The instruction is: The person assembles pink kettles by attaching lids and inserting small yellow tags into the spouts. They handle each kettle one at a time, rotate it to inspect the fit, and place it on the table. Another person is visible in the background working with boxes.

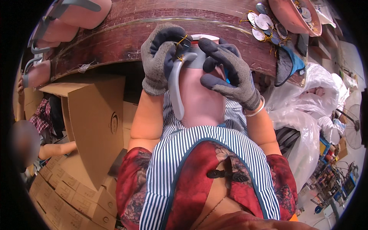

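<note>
A pink jug point(201, 96) with a grey collar and a curved grey handle point(176, 90) stands between my arms, against my striped apron. Both of my hands wear grey gloves with darker fingers. My left hand point(157, 57) is closed beside the handle's top, pinching a tag's yellow string point(181, 40); a dark glossy piece shows by its fingertips. The string reaches down to the handle. My right hand point(235, 74) curls round the jug's right shoulder, thumb along its side and forefinger near the white-and-red top. Its other fingertips are partly hidden.
Ahead is a worn dark-red table point(126, 32). More pink jugs point(90, 15) stand at its left; oval tags point(262, 22) with yellow strings, a pink container point(281, 13) and a blue-grey cloth point(287, 67) lie right. Left are cartons point(97, 126) and another person's arm point(59, 149); right, clear plastic bags point(301, 115).
</note>
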`<state>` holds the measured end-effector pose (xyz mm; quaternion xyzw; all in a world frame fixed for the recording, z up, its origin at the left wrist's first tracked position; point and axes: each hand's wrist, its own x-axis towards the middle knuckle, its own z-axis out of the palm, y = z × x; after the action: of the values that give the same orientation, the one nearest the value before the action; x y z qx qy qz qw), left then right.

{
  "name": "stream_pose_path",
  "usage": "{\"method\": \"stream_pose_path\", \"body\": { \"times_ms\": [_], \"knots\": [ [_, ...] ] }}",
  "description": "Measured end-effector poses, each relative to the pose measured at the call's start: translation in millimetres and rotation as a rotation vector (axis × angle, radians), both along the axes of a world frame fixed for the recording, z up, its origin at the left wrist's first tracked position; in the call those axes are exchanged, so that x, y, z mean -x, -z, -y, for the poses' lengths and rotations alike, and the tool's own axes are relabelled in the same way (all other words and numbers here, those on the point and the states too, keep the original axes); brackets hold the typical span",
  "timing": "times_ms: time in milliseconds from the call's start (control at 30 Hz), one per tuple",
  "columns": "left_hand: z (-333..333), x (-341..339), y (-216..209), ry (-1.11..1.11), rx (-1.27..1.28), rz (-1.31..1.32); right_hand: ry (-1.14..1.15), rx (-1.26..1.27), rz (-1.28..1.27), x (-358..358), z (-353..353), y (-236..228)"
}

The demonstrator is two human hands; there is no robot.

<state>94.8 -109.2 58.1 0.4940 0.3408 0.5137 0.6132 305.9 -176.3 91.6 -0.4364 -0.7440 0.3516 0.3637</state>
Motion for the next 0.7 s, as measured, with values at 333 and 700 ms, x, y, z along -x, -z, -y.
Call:
{"method": "stream_pose_path", "body": {
  "times_ms": [333,700],
  "knots": [
    [-37.4,47.8,-18.1,0.24,-0.095,-0.282,0.126,-0.19,0.122,25.3,5.4,15.2],
    [-9.7,28.0,57.9,-0.22,-0.249,-0.031,0.197,-0.378,0.186,27.2,29.6,37.9]
  ]
}}
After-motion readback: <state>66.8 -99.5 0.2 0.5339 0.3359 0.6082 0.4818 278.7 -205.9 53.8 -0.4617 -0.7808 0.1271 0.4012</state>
